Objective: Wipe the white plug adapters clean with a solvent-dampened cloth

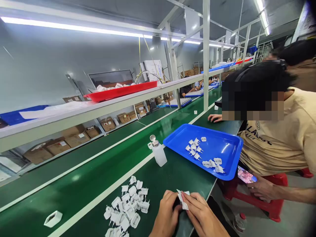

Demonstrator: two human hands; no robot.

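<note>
My left hand and my right hand meet at the near edge of the green bench. Both are closed on one small white plastic plug part with a scrap of white cloth or paper, held between the fingertips. A heap of several white plug parts lies just left of my left hand. A white pump bottle with a metal cap stands beyond it.
A blue tray with several white parts sits ahead on the right. A person in a beige shirt leans there, holding a phone, on a red stool. A green conveyor belt runs left, a lone white part on it. A red tray rests on the overhead shelf.
</note>
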